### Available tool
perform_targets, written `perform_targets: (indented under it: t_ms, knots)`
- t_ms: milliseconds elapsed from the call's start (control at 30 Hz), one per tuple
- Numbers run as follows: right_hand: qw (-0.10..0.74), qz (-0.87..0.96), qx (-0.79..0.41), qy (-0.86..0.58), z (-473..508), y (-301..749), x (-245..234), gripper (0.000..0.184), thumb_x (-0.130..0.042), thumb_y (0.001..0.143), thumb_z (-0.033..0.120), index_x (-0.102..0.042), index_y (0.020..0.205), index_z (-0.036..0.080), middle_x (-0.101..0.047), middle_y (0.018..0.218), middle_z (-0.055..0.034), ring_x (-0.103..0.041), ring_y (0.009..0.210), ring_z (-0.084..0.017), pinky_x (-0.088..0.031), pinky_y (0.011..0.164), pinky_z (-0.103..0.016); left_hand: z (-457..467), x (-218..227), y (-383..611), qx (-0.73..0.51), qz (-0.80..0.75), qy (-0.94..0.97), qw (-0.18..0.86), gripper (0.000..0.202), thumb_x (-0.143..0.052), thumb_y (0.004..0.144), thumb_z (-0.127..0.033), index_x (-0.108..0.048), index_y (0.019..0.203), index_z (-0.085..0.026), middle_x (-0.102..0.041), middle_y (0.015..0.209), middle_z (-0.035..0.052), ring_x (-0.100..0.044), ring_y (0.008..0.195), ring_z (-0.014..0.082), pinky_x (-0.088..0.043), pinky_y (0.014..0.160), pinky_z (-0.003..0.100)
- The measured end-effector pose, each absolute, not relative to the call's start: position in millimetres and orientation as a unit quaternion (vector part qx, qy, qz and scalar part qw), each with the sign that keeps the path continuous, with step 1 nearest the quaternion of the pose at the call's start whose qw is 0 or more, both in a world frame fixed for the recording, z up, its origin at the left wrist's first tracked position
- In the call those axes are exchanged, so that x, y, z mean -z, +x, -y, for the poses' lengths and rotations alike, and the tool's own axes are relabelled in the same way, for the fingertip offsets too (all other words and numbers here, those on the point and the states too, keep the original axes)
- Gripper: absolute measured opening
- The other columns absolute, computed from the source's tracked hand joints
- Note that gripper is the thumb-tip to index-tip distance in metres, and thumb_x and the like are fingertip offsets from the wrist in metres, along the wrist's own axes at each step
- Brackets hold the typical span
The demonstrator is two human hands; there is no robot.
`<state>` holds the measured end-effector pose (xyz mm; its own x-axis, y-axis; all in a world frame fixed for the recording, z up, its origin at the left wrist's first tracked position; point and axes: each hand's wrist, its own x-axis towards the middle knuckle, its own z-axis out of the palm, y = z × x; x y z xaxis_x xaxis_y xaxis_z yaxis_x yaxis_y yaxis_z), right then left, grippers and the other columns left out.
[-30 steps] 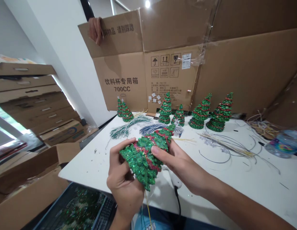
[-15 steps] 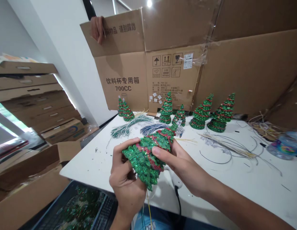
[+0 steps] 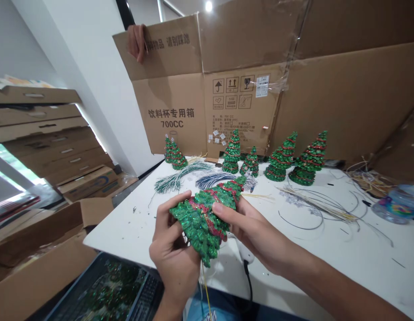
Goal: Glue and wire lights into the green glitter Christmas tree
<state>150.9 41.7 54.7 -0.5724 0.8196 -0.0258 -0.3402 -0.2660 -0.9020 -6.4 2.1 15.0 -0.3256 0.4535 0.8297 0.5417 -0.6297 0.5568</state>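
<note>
Both of my hands hold a green sequined cone-shaped Christmas tree (image 3: 197,227) wound with red tinsel, tilted with its tip toward the far right. My left hand (image 3: 171,249) wraps its underside, fingers curling up around the edge. My right hand (image 3: 253,234) pinches its right side, with the thumb pressing on the red tinsel. Thin wires (image 3: 204,285) hang below the tree past my left hand.
Several similar trees (image 3: 280,158) stand along the far edge of the white table (image 3: 360,249), among bundles of green wire (image 3: 180,176) and pale wire (image 3: 317,203). A co-worker's hand (image 3: 137,42) holds up a cardboard sheet (image 3: 240,107). A keyboard (image 3: 146,294) lies below left.
The tree has turned slightly in my hands, and my left hand's fingers have shifted on its underside. The view has barely moved.
</note>
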Motion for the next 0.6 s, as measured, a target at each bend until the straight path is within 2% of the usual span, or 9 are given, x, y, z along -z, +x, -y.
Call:
perform_targets:
  t_ms: [167,367,600]
  knots:
    - [0.382,0.47,-0.752,-0.261,-42.0,151.2,-54.6,0.059,-0.093,0.088,0.059,-0.061,0.126,0.026,-0.064,0.105,-0.0016,-0.056,0.093,-0.022,-0.041,0.076,-0.037,-0.8,-13.2,-4.1,0.7,0.43,-0.57,0.031,0.019,-0.088,0.088,-0.01,-0.087,0.095,-0.028,-0.076,0.132,-0.0021,-0.073,0.118,0.0157,-0.06,0.101,0.023]
    - [0.389,0.47,-0.747,-0.266,-43.1,149.9,-52.7,0.06,-0.093,0.088,0.058,-0.06,0.123,0.023,-0.063,0.101,0.0001,-0.052,0.086,-0.018,-0.041,0.072,-0.034,-1.2,-12.7,-7.4,0.691,0.426,-0.583,0.017,0.023,-0.089,0.087,-0.01,-0.088,0.1,-0.029,-0.075,0.132,-0.003,-0.071,0.121,0.0149,-0.057,0.105,0.021]
    - [0.4,0.465,-0.742,-0.271,-43.1,147.0,-50.5,0.062,-0.094,0.087,0.059,-0.06,0.125,0.023,-0.065,0.105,-0.0019,-0.057,0.09,-0.019,-0.043,0.071,-0.034,-2.9,-12.5,-7.4,0.692,0.431,-0.579,0.005,0.018,-0.089,0.088,-0.012,-0.088,0.095,-0.028,-0.077,0.129,-0.0015,-0.073,0.116,0.0171,-0.061,0.097,0.024]
